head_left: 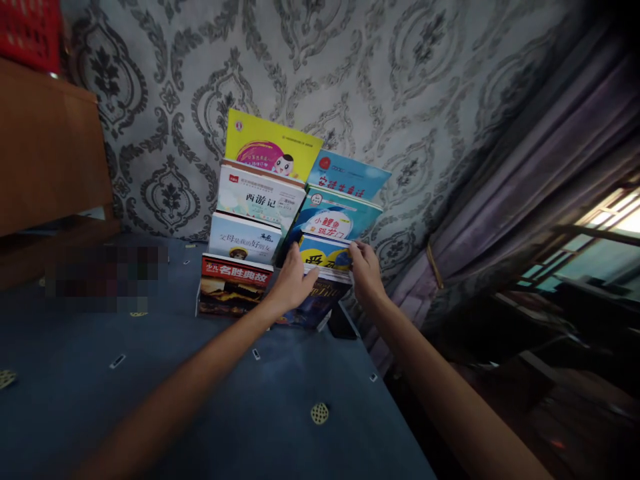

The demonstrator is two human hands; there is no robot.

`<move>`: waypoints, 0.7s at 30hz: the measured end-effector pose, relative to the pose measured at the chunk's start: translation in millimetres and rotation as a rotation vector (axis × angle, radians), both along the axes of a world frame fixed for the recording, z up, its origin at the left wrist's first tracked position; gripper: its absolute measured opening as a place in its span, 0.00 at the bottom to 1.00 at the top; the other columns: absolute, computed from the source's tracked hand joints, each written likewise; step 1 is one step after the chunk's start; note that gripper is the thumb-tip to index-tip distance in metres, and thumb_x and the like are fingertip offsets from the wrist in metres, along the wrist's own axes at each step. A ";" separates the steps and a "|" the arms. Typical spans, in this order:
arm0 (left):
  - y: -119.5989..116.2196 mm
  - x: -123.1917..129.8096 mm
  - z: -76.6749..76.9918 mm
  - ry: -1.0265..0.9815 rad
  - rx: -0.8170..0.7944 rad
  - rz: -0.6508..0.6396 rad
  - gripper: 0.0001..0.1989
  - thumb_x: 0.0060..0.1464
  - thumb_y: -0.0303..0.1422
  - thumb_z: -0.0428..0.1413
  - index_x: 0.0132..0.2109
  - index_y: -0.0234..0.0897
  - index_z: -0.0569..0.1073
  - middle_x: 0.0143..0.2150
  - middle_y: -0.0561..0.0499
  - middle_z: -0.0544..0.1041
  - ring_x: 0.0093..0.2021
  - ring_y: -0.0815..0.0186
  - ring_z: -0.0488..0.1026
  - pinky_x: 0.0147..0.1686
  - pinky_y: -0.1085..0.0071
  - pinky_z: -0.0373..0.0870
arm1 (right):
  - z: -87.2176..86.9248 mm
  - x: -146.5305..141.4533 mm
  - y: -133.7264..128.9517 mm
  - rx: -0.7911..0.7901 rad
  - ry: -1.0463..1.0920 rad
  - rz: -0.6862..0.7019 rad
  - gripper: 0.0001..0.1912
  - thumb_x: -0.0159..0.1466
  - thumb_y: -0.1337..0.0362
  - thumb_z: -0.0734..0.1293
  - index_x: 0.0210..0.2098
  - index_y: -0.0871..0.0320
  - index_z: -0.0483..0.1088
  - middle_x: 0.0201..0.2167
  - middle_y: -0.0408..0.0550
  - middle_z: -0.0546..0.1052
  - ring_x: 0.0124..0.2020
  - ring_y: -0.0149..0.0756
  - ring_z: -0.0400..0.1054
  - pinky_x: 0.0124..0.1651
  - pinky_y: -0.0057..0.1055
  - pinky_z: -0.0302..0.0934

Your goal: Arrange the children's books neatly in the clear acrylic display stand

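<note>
Two columns of books stand in tiers against the patterned wall. In the right column, my left hand (296, 280) and my right hand (366, 270) grip opposite sides of a yellow and blue book (325, 253). Behind it rise a teal book (340, 217) and a light blue book (350, 175); a dark blue book (313, 310) is in front, partly covered by my left hand. The left column has a yellow book (270, 143) at the back, then a white book (260, 197), a pale blue book (245, 239) and a red-topped dark book (235, 287).
The books stand on a blue-covered surface (200, 393). A dark flat object (343, 323) lies beside the right column. An orange-brown cabinet (50, 147) with a red basket (30, 33) is at left. A grey-purple curtain (480, 187) hangs at right.
</note>
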State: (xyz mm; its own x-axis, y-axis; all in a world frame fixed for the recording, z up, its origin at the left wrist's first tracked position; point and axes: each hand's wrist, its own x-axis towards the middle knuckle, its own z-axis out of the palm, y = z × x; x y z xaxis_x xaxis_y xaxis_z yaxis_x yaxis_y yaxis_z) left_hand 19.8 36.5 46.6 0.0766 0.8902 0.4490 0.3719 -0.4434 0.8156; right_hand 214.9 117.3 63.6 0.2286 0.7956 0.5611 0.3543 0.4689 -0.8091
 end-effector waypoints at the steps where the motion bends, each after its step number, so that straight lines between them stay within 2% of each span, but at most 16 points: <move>1: 1.2 -0.9 -0.5 -0.002 0.005 -0.003 0.41 0.59 0.39 0.52 0.73 0.26 0.47 0.76 0.29 0.50 0.76 0.52 0.48 0.74 0.54 0.44 | 0.9 -1.4 -1.4 -0.011 0.026 -0.010 0.26 0.60 0.43 0.65 0.48 0.56 0.70 0.45 0.50 0.78 0.47 0.44 0.74 0.51 0.44 0.70; 7: 7.2 -2.5 -2.8 0.011 0.055 -0.013 0.40 0.59 0.38 0.53 0.72 0.28 0.47 0.75 0.30 0.51 0.76 0.49 0.50 0.73 0.50 0.48 | 6.9 -7.2 -7.5 -0.031 0.091 -0.006 0.23 0.58 0.46 0.67 0.45 0.55 0.70 0.43 0.49 0.78 0.46 0.43 0.74 0.52 0.43 0.70; 11: 5.8 1.6 1.1 0.093 0.061 0.001 0.41 0.61 0.35 0.53 0.71 0.17 0.44 0.74 0.19 0.48 0.75 0.43 0.48 0.74 0.46 0.45 | 8.4 -10.3 -11.5 -0.070 0.167 0.006 0.18 0.60 0.50 0.67 0.43 0.56 0.69 0.40 0.49 0.78 0.41 0.41 0.75 0.47 0.42 0.71; 13: -2.3 2.3 2.3 0.136 0.052 0.019 0.41 0.61 0.34 0.53 0.71 0.16 0.43 0.74 0.18 0.47 0.76 0.44 0.46 0.74 0.46 0.46 | 7.3 -10.7 -14.8 -0.067 0.187 -0.014 0.18 0.60 0.52 0.68 0.44 0.58 0.69 0.41 0.52 0.77 0.41 0.42 0.74 0.46 0.42 0.70; 16: -31.4 -3.4 -0.1 0.206 0.108 -0.001 0.39 0.62 0.32 0.53 0.72 0.17 0.44 0.75 0.22 0.46 0.77 0.50 0.42 0.76 0.51 0.45 | 3.6 -9.0 -24.3 0.014 0.136 -0.041 0.21 0.62 0.55 0.67 0.50 0.61 0.68 0.44 0.57 0.77 0.44 0.42 0.73 0.47 0.45 0.68; 17: -45.6 -8.2 -2.3 0.228 0.153 -0.016 0.38 0.63 0.32 0.52 0.72 0.21 0.44 0.76 0.26 0.46 0.77 0.53 0.42 0.76 0.53 0.46 | 1.7 -8.2 -29.9 0.058 0.102 -0.066 0.23 0.62 0.54 0.68 0.51 0.61 0.68 0.45 0.59 0.77 0.45 0.43 0.73 0.49 0.46 0.67; 18: -61.1 -15.0 -5.3 0.272 0.273 -0.036 0.36 0.65 0.31 0.50 0.72 0.22 0.44 0.76 0.27 0.47 0.77 0.54 0.43 0.75 0.54 0.50 | -0.7 -7.3 -37.3 0.103 0.060 -0.083 0.24 0.61 0.53 0.68 0.52 0.61 0.68 0.46 0.60 0.77 0.47 0.45 0.73 0.50 0.49 0.67; 21: -104.3 -52.5 -19.4 0.425 0.580 0.044 0.26 0.67 0.27 0.45 0.70 0.33 0.53 0.70 0.36 0.64 0.73 0.60 0.58 0.71 0.57 0.61 | -14.2 -6.9 -69.5 0.297 -0.077 -0.129 0.24 0.64 0.51 0.67 0.54 0.59 0.69 0.51 0.62 0.75 0.52 0.49 0.72 0.55 0.53 0.64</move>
